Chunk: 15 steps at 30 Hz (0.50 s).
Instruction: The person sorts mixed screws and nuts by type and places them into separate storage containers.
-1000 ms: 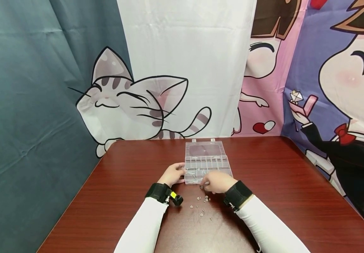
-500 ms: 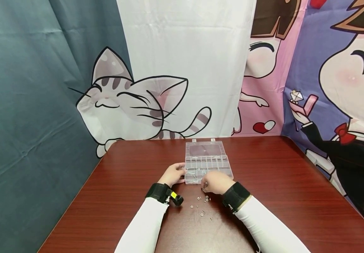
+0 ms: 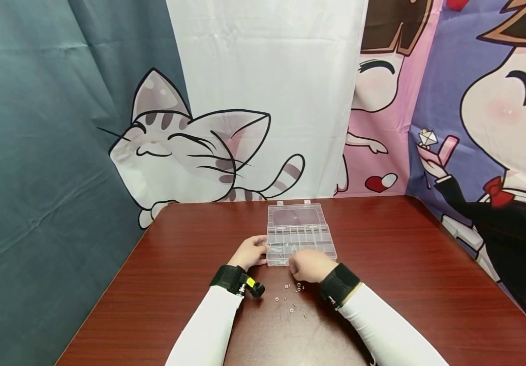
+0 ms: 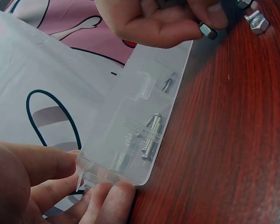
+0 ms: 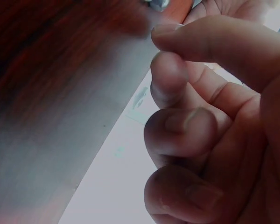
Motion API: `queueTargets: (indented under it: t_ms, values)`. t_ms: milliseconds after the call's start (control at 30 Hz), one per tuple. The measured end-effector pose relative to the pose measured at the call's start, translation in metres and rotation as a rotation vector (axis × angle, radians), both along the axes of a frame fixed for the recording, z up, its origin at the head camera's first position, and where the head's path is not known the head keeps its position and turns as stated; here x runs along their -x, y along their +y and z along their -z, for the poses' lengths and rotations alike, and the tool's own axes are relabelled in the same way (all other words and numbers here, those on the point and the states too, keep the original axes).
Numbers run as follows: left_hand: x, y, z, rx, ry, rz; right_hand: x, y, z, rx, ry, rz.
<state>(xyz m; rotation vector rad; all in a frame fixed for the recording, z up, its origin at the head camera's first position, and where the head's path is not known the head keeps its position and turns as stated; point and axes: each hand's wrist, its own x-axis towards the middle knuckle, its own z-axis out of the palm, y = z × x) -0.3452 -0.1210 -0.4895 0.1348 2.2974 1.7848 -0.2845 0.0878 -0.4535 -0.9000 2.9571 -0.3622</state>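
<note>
A clear plastic compartment box (image 3: 296, 238) lies with its lid raised at the back. My left hand (image 3: 248, 251) grips the box's left end, thumb and fingers round the corner in the left wrist view. Several metal screws (image 4: 152, 135) show through its wall. Just in front of the box, my right hand (image 3: 314, 265) pinches a small hex nut (image 4: 208, 31) between thumb and finger, its other fingers curled. In the head view that nut is hidden by the hand.
Several loose nuts (image 3: 291, 310) and small screws (image 3: 305, 316) lie scattered on the dark red wooden table (image 3: 189, 305), in front of the box. A printed cloth (image 3: 272, 61) hangs behind the table's far edge.
One second ago the nut showed at my right fingertips near the box's front edge; now the hand covers it in the head view. My right hand shifted slightly; the left stayed.
</note>
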Motion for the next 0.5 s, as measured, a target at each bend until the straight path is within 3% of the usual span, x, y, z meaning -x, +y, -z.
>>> queueTargets:
  t_ms: [133,267,500]
  values:
    - [0.001,0.001,0.0,0.005,-0.009,0.0,0.002,0.002,-0.002,-0.001,-0.026,-0.008]
    - [0.001,0.001,-0.001,0.011,-0.01,-0.001,0.005,0.006,-0.004,0.067,-0.067,-0.021]
    - [0.001,0.0,-0.003,0.026,-0.006,0.006,0.017,0.019,-0.011,0.315,-0.109,0.036]
